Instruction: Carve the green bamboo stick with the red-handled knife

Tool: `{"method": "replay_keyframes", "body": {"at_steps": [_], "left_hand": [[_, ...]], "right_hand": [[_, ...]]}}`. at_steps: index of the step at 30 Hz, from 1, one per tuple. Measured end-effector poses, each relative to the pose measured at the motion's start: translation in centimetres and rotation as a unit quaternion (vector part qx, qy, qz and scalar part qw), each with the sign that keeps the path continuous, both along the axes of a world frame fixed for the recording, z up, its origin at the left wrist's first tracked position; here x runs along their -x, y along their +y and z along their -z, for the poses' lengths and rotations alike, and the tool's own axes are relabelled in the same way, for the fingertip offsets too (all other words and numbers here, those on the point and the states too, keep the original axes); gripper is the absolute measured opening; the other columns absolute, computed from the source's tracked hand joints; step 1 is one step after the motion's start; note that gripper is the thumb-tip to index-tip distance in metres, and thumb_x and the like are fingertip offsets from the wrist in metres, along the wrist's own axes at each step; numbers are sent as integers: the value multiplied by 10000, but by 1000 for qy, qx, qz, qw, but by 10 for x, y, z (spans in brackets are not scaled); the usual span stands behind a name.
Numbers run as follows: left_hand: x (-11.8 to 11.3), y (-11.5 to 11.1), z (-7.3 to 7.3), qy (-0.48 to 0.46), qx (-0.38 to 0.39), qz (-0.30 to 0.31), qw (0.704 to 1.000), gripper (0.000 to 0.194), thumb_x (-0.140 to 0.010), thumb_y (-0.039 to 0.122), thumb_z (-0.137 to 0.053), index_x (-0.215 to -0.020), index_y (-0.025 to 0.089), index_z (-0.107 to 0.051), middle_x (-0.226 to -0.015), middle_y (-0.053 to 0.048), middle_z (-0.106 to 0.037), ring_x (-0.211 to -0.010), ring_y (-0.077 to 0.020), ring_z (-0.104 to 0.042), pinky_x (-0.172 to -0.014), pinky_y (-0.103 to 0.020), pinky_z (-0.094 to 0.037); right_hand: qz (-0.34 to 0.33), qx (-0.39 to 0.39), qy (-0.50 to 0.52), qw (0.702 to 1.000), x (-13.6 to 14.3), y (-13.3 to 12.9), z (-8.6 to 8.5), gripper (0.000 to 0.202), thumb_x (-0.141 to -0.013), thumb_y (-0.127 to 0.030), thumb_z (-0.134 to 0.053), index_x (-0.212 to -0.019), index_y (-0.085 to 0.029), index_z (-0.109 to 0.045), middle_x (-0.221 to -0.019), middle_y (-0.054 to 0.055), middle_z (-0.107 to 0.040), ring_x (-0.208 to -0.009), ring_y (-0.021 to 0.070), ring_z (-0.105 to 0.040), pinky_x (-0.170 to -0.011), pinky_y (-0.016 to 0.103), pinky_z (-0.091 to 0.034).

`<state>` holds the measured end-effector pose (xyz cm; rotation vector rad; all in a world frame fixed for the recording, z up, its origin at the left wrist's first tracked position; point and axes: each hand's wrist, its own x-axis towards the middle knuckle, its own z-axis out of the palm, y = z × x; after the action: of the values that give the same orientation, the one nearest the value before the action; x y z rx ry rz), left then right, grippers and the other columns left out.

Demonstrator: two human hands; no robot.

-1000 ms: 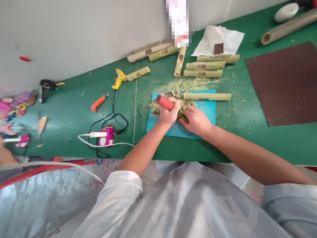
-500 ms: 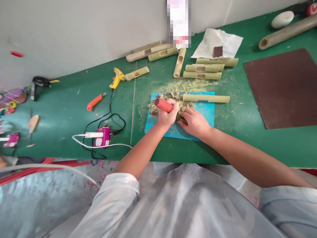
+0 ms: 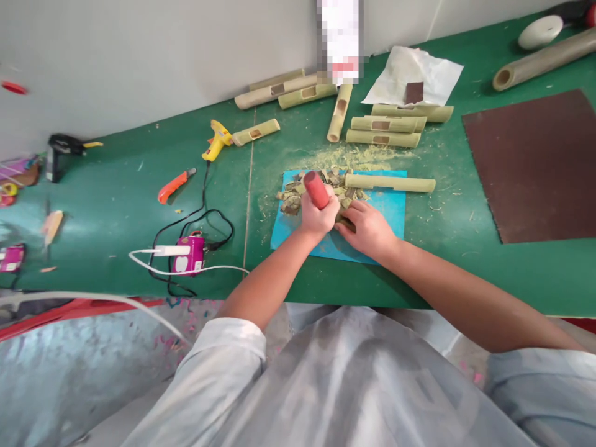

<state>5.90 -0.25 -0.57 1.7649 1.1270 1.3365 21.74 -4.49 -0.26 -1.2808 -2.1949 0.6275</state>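
My left hand is wrapped round the red handle of a tool, whose working end is hidden below the fist. Close beside it on the right, my right hand is closed on a short bamboo piece, mostly covered by the fingers. Both hands are over a blue mat. Bamboo chips are heaped at the mat's upper left. A long bamboo tube with a cut-out lies across the mat's upper right.
Notched bamboo tubes lie behind the mat near sawdust. Left are a yellow glue gun, an orange cutter and a purple power block with cables. A dark brown sheet lies right.
The red handle has swung more upright and slightly right with my left hand. My right hand stays almost in place on the bamboo. The view has shifted slightly.
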Motion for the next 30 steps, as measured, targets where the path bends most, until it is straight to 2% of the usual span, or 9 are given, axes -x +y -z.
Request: {"method": "replay_keyframes", "body": {"at_steps": [5,9,22,30], "left_hand": [[2,-2,2,-39,9,-35,999,462,-944,511,-600,-622,213,-454,-552,37,-454,-492,-104,-424,-502,-272,-383],[-1,-1,-5,-46,15,-40,998,516,-951,609,-583,-626,213,-521,-591,13,-543,-542,-119,-507,-568,-285,-461],[0,-4,-11,-23,45,-2,999,575,-910,710,-593,-646,207,-506,-599,12,-524,-551,-112,-491,-559,-275,-463],[5,-6,-13,-10,36,19,999,551,-939,674,-574,-666,200,-517,-615,13,-546,-555,-105,-507,-557,-261,-452]], "right_hand": [[2,0,-2,1000,1,-2,-1,93,-880,-259,-665,-888,-168,-677,-945,121,-635,-904,264,-568,-833,402,-489],[3,-4,-6,1000,2,-3,-1,93,-872,-259,-674,-904,-172,-674,-956,122,-638,-916,273,-564,-849,417,-498],[-3,-5,-21,1000,2,-3,-3,99,-879,-252,-658,-905,-156,-657,-964,136,-631,-923,277,-552,-847,420,-492],[-6,-13,-17,1000,1,-3,-1,68,-882,-246,-652,-894,-179,-646,-963,127,-629,-926,278,-555,-856,422,-493]]}}
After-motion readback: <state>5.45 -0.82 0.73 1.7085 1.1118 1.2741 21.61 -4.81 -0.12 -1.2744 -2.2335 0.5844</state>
